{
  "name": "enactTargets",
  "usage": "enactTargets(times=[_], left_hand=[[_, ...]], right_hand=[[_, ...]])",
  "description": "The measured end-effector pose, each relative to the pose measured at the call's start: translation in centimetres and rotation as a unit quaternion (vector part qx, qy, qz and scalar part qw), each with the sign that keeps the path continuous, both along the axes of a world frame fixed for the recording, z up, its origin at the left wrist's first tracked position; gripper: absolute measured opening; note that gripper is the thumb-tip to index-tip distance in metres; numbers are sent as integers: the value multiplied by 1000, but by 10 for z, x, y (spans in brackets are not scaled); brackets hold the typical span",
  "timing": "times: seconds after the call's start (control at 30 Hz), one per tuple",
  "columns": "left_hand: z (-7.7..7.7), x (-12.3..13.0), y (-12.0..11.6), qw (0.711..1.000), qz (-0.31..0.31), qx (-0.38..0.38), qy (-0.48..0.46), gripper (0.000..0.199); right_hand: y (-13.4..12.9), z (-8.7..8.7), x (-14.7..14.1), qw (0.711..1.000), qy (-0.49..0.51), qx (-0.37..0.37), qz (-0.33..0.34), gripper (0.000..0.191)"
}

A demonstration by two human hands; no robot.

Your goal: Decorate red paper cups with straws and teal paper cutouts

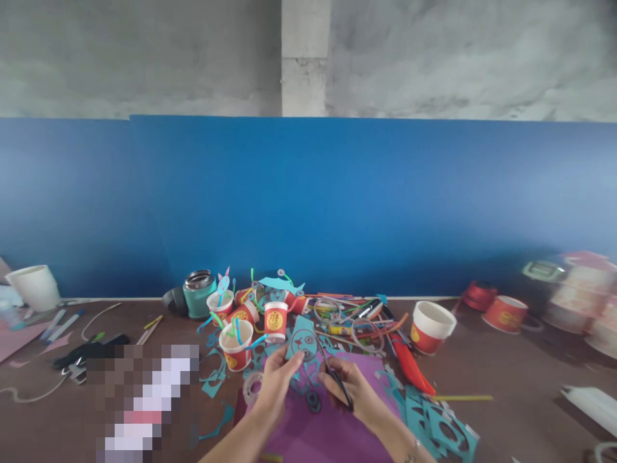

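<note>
Between thumb and fingers, my left hand (278, 378) grips a piece of teal paper (303, 337) with a round animal face drawn on it. My right hand (349, 388) is closed around a pair of dark-handled scissors (341, 384), whose blades point up beside the paper's right edge. Whether the blades touch the paper, I cannot tell. Below both hands lies a purple sheet (308, 434) with a small teal cutout (313, 402) on it. A clear roll of tape (252, 388) sits by my left wrist.
Several red-and-white paper cups (236, 354) with straws stand behind my left hand, near a teal thermos (199, 299). A pile of pens and pipe cleaners (347, 315) lies behind. Teal paper scraps (441, 424) spread at right, near stacked cups (431, 326). A blue partition (308, 206) rises behind the table.
</note>
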State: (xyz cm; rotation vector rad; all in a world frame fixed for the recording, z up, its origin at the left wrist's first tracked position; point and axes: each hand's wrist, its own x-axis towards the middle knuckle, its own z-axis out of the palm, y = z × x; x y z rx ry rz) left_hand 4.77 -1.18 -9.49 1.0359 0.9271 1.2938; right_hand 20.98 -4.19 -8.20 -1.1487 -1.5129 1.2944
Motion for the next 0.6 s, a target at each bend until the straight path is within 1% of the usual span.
enactTargets(times=[0.13, 0.33, 0.5, 0.6], left_hand=[[-4, 1, 1, 1000, 20, 3, 17, 49], [0, 1, -1, 998, -16, 25, 49, 50], [1, 1, -2, 998, -21, 30, 53, 50], [0, 1, -1, 998, -13, 29, 54, 51]], right_hand=[[-2, 5, -2, 1000, 17, -7, 5, 42], [0, 2, -1, 998, 41, 40, 20, 36], [-1, 3, -3, 998, 41, 40, 3, 37], [-1, 6, -4, 998, 31, 46, -11, 40]])
